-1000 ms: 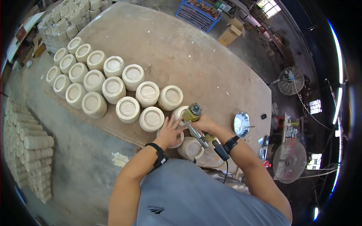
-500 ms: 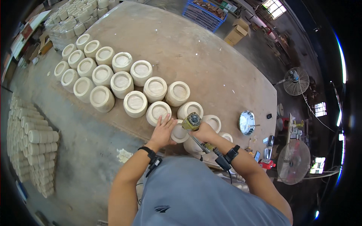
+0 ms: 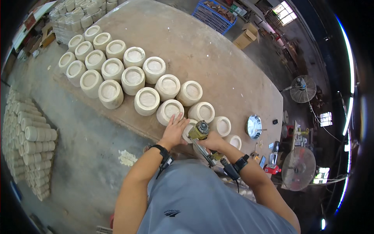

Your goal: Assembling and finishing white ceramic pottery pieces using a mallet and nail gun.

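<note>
My left hand (image 3: 173, 132) wraps its fingers round the left side of a pale, rounded wooden block (image 3: 188, 128) near the table's front edge. My right hand (image 3: 213, 142) grips a yellow-green nail gun (image 3: 198, 132) with a dark round head and a long silver magazine slanting back toward me. The gun stands over that same block, and its nose is hidden from view. Touching the left fingers is a neighbouring block (image 3: 170, 112) with a shallow round recess on top. Beyond my right hand are two more blocks, one (image 3: 223, 125) farther and one (image 3: 235, 141) nearer.
Several matching blocks (image 3: 133, 75) stand in slanting rows on the brown table (image 3: 218, 70). A shiny metal bowl (image 3: 254, 127) and a red bottle (image 3: 272, 169) lie to the right. Stacked blocks (image 3: 37, 148) rise from the floor at left. Two fans (image 3: 299, 168) stand beyond the table.
The view has shifted a little, so the blocks appear slightly farther right. Both hands stay at the same block, and the nail gun remains over it.
</note>
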{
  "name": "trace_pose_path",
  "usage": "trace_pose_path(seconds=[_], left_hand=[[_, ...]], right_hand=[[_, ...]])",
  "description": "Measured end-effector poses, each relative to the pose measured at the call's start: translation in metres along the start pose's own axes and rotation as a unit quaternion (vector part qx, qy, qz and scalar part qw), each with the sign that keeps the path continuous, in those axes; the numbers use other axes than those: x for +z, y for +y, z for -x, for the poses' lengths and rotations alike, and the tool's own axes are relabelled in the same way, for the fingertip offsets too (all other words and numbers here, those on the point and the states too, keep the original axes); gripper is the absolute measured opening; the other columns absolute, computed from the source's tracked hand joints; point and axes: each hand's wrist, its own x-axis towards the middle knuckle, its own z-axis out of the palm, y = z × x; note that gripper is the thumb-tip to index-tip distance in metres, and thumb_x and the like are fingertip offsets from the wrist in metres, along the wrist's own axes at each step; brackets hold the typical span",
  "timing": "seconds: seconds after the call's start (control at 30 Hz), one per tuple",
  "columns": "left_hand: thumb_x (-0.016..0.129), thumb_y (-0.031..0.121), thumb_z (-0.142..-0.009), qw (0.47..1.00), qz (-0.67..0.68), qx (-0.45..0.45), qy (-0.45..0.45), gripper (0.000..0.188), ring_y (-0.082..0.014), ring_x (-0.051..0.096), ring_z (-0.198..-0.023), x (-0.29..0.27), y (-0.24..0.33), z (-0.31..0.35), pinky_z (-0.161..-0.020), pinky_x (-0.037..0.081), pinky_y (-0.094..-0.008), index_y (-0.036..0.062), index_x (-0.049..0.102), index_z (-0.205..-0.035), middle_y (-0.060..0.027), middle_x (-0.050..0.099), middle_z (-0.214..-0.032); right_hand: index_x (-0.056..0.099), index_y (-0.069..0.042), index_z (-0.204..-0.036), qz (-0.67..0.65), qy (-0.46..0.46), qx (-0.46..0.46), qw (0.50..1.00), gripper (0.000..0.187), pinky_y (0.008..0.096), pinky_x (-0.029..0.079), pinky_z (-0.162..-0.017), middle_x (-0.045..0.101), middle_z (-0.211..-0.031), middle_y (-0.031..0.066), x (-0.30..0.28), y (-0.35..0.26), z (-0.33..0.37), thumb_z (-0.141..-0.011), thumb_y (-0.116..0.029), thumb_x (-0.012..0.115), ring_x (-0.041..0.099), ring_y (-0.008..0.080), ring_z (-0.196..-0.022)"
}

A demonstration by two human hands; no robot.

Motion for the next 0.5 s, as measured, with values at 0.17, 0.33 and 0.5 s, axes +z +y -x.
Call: trace_pose_path(seconds=[0.17, 0.33, 0.5], left_hand=[[0.095, 0.046, -0.054, 1.000, 0.012, 0.001, 0.012, 0.118, -0.0311, 0.023, -0.156, -0.001, -0.006, -0.001, -0.127, 0.013, -0.0545, 0.0100, 0.042, -0.153, -0.0104, 0.049, -0.154], [0.095, 0.047, -0.056, 0.996, 0.062, 0.020, 0.054, 0.113, -0.0394, 0.030, -0.152, 0.002, -0.014, 0.011, -0.123, 0.022, -0.0564, 0.0094, 0.045, -0.150, -0.0149, 0.047, -0.155], [0.091, 0.030, -0.065, 0.995, 0.032, 0.047, -0.078, 0.114, -0.0396, 0.025, -0.153, -0.016, -0.014, 0.010, -0.128, 0.016, -0.0508, 0.0080, 0.030, -0.158, -0.0133, 0.038, -0.161]], right_hand=[[0.072, 0.005, -0.079, 0.023, 0.012, 0.056, 0.998, 0.040, 0.0380, 0.053, -0.055, 0.066, -0.059, 0.0133, 0.002, -0.019, 0.002, -0.083, -0.034, 0.076, 0.065, 0.0232, -0.049], [0.072, 0.001, -0.096, 0.065, 0.065, -0.065, 0.994, 0.049, 0.0410, 0.056, -0.063, 0.070, -0.067, 0.0153, 0.021, 0.011, -0.009, -0.083, -0.045, 0.073, 0.070, 0.0286, -0.060], [0.071, -0.001, -0.104, 0.002, 0.021, -0.009, 1.000, 0.039, 0.0389, 0.055, -0.056, 0.071, -0.072, 0.0129, 0.021, 0.027, 0.001, -0.080, -0.031, 0.079, 0.070, 0.0221, -0.056]])
